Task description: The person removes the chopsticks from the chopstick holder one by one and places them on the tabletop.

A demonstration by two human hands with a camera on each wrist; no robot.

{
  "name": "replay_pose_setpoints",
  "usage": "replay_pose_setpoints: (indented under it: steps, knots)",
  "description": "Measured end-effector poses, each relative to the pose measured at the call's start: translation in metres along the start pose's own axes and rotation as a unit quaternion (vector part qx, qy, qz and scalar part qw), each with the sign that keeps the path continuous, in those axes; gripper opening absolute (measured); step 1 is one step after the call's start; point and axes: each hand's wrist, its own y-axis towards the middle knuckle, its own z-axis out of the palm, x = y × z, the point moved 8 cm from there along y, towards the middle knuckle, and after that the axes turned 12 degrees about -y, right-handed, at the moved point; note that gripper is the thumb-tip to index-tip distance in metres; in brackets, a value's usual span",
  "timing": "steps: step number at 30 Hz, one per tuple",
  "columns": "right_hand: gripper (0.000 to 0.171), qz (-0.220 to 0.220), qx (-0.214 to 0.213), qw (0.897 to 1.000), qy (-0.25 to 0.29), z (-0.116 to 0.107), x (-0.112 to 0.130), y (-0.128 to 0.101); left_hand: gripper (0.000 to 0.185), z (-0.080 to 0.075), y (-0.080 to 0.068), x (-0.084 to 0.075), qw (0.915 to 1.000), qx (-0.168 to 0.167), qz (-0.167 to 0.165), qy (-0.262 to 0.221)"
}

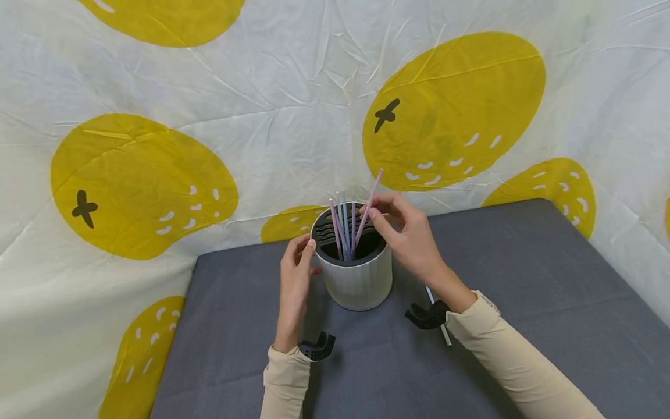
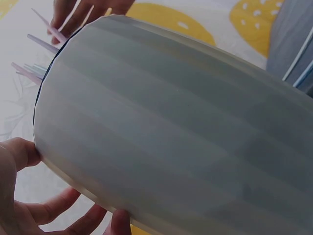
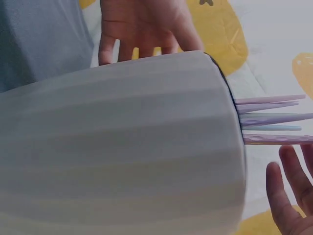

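A white ribbed cup (image 1: 358,282) with a black slotted insert stands on the grey table (image 1: 523,291). Several pastel straws (image 1: 342,227) stick up from it. My left hand (image 1: 300,256) holds the cup's left side, thumb at the rim. Close up, that cup (image 2: 171,122) fills the left wrist view, with the left hand's thumb and fingers (image 2: 29,196) wrapped round its wall. My right hand (image 1: 374,212) is over the cup's far right rim and pinches a pink straw (image 1: 373,195) whose lower end is inside the cup. The right wrist view shows the cup (image 3: 122,147) and the straw ends (image 3: 271,117).
One loose straw (image 1: 446,337) lies on the table under my right wrist. A white cloth with yellow fruit prints (image 1: 262,87) hangs behind and to both sides of the table. The table's left edge runs near my left sleeve.
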Motion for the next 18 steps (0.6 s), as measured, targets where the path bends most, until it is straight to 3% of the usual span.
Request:
replay_pose_setpoints:
  steps: [9,18]
  knots:
    - [0.021,-0.025,-0.068,0.993,0.093,-0.022,0.009,0.004,0.041,0.0,-0.001,0.001,1.0,-0.003,0.002,-0.001]
    - [0.019,-0.052,-0.132,0.975,0.173,-0.051,0.006,0.011,0.041,-0.001,-0.002,0.0,1.0,0.001,0.006,-0.005]
